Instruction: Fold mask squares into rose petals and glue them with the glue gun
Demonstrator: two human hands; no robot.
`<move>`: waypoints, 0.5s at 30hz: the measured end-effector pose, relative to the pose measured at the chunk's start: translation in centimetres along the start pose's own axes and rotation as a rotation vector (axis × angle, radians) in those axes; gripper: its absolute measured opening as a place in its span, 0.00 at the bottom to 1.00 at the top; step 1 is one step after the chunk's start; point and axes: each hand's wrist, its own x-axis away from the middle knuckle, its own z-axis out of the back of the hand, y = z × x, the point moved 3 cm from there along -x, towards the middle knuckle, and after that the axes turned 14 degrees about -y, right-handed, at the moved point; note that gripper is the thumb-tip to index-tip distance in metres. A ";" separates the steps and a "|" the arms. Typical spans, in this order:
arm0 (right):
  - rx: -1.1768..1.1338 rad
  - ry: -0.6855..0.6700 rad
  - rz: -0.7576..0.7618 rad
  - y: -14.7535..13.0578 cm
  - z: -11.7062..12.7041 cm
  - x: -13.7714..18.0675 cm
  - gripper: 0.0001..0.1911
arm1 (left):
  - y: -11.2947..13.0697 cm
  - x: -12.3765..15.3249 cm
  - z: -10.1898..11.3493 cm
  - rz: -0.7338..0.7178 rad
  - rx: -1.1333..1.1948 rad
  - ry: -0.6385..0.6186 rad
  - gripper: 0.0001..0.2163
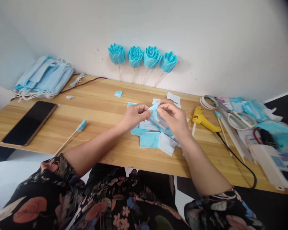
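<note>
Between my two hands is a small piece of light blue mask fabric (154, 110), partly folded and pale at its upper tip. My left hand (136, 116) pinches its left side between thumb and fingers. On the other side, my right hand (174, 117) grips the upper right corner with thumb and fingertips. Under my hands lies a loose pile of cut blue and white fabric pieces (149, 140), partly hidden by them. Left of my left forearm, a wooden stick with a blue wrapped tip (81, 125) rests on the table.
Several blue fabric flowers (135, 57) on sticks lean against the wall. Stacked face masks (45, 76) and a phone (30, 123) lie left. Rightward are a yellow glue gun (204, 120) with a black cord, a tape roll (208, 102), scissors (241, 120), fabric scraps (275, 126) and a white power strip (270, 163).
</note>
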 end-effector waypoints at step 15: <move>-0.038 0.047 -0.003 0.1 0.2 0.1 0.06 | 0.1 0.0 -0.1 -0.001 -0.007 -0.031 0.10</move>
